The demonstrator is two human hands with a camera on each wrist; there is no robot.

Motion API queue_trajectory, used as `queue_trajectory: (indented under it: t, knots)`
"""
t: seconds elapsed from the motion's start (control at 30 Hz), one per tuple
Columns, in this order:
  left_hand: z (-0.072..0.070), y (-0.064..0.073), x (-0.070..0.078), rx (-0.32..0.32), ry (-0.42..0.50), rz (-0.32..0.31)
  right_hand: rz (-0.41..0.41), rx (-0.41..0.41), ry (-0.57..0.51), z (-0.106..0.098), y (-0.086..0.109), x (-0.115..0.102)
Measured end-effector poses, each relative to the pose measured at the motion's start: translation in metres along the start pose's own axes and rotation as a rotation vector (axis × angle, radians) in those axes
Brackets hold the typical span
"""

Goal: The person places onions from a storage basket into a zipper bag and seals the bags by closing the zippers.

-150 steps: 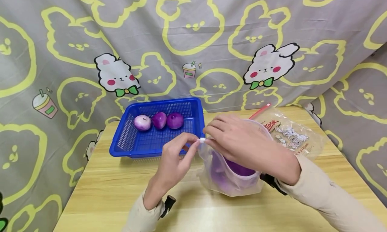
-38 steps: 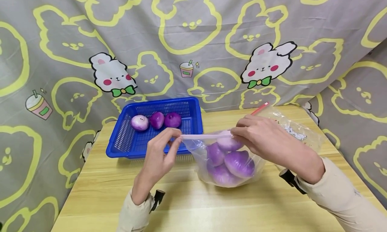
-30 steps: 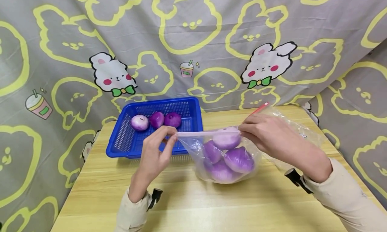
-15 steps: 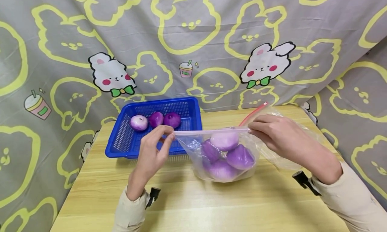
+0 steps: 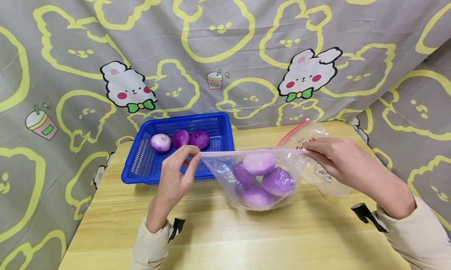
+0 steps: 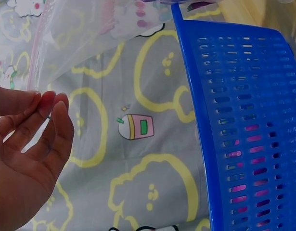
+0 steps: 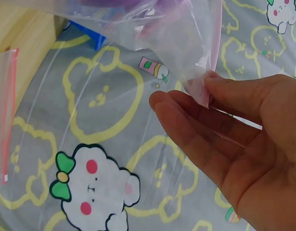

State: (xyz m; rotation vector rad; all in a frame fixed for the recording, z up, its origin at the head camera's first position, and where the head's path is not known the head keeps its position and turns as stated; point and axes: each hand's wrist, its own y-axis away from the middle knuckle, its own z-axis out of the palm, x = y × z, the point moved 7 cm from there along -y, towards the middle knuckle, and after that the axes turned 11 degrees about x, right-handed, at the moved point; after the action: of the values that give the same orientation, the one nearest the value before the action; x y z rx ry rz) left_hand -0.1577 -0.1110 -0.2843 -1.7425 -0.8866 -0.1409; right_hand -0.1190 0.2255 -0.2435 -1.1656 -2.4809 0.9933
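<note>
A clear zip bag (image 5: 222,174) with a pale pink zip strip (image 5: 243,153) hangs between both hands in the head view. Through its plastic show several purple onions (image 5: 279,181). My left hand (image 5: 176,176) pinches the strip's left end between thumb and fingers. At the right end, my right hand (image 5: 352,164) pinches the corner, and the strip is stretched straight between them. In the left wrist view, the left hand (image 6: 32,149) holds the strip's end beside the basket. The right wrist view has the right hand (image 7: 225,134) gripping the bag's corner.
A blue basket (image 5: 176,172) with three onions (image 5: 161,143) stands at the table's back left. Another clear bag (image 5: 318,184) with a red zip strip (image 5: 294,132) lies behind the right hand. A patterned curtain (image 5: 197,35) hangs behind the wooden table (image 5: 225,246).
The bag's mouth gaped wide 5 seconds ago; its strip now runs straight and looks closed. My right hand has slid rightward along it to the far corner. The left hand moved slightly left.
</note>
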Motion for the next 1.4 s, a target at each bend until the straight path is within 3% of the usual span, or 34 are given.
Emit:
queue_trajectory:
  t: [0.2,0.4,0.63,0.73,0.83,1.0,1.2,1.3,1.4]
  knots:
    - [0.001,0.0,0.0,-0.013,-0.007,0.004,0.03,0.021,-0.002,-0.006,0.011,0.008]
    - [0.004,0.003,-0.004,-0.034,-0.017,-0.029,0.091,0.029,-0.03,0.003,0.019,0.01]
    - [0.011,0.007,-0.007,-0.153,0.047,-0.138,0.165,0.116,-0.097,0.01,0.024,0.023]
    - [0.017,0.01,-0.006,-0.201,0.078,-0.191,0.221,0.106,-0.146,0.015,0.026,0.034]
    - [0.021,0.011,-0.007,-0.207,0.081,-0.202,0.284,0.076,-0.202,0.023,0.03,0.047]
    - [0.024,0.014,-0.006,-0.183,0.148,-0.224,0.388,-0.075,-0.218,0.056,0.044,0.084]
    - [0.031,0.018,-0.005,-0.172,0.245,-0.26,0.525,-0.405,-0.077,0.121,0.088,0.134]
    - [0.035,0.02,-0.003,-0.175,0.261,-0.253,0.551,-0.511,-0.05,0.136,0.108,0.138]
    - [0.039,0.022,-0.002,-0.186,0.281,-0.259,0.542,-0.549,-0.034,0.141,0.116,0.135]
